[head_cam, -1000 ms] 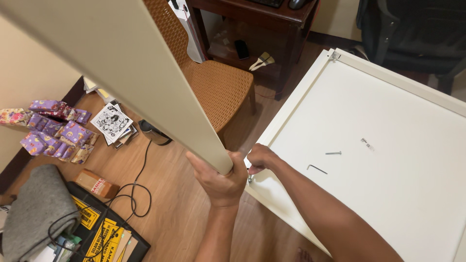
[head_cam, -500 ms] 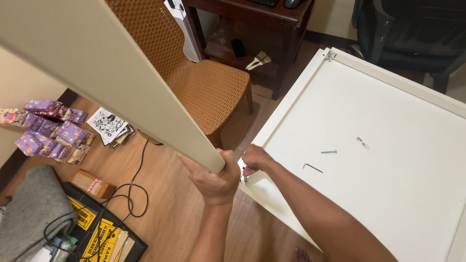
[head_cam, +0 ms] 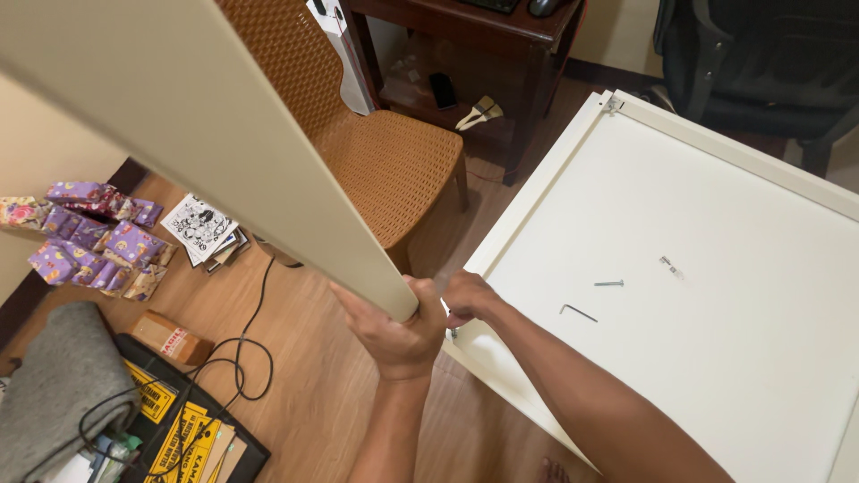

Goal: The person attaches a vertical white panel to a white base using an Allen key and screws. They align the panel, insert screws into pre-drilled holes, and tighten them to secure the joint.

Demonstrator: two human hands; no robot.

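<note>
- Since the earlier frames the long cream board [head_cam: 206, 134] has swung further to the left across the view, and both hands have shifted a little to the right along the edge of the flat panel.
- The left hand [head_cam: 394, 331] wraps the lower end of the cream board, fingers [head_cam: 358, 309] curled tight round its corner (the board rises steeply up and to the left, out of frame).
- The right hand [head_cam: 470, 300] sits just beside the left, at the near edge of the white panel [head_cam: 716, 358] lying on the wooden floor [head_cam: 313, 385]; its fingers are pinched narrow on something small at that edge, which I cannot make out.
- On the white panel lie a hex key [head_cam: 579, 311], a bolt [head_cam: 609, 283] and another small fitting [head_cam: 671, 266], well apart from the hands.
- A wicker chair [head_cam: 394, 165] stands behind the board, with a dark wooden desk [head_cam: 474, 27] beyond it.
- On the floor to the left are purple wrapped packets [head_cam: 89, 241], a printed booklet [head_cam: 201, 228], a small cardboard box [head_cam: 170, 338], a black cable [head_cam: 242, 358] and a grey cloth [head_cam: 63, 385].
</note>
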